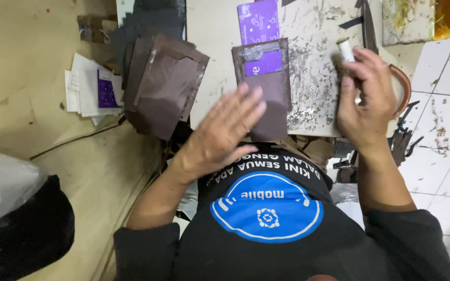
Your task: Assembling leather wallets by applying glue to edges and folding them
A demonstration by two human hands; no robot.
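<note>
the left hand (224,130) lies flat and spread, fingers straight and close together, nothing pinched in it. its fingertips (256,96) rest on the lower part of a brown leather piece (266,99), a wallet-like panel lying on the white board (214,31). just above the fingertips, inside the panel, a purple card (264,62) shows in a pocket, and a strip of grey glue (259,51) shines along the panel's top edge. further up from the hand lies a second purple card (259,21), bare on the board

the right hand (364,99) is curled shut around a small white tube (346,49), whose capped end sticks up out of the fist; thumb and fingers press it from both sides. it hangs to the right of the panel, apart from it, over a scuffed, glue-stained patch of the board. behind the wrist curves a brown strap (403,88)

left of the flat hand, well apart, sits a stack of brown pieces (165,83), and beyond that some white papers (84,86) on the tan floor. below both hands shows the person's black shirt (266,224) with a blue round print
</note>
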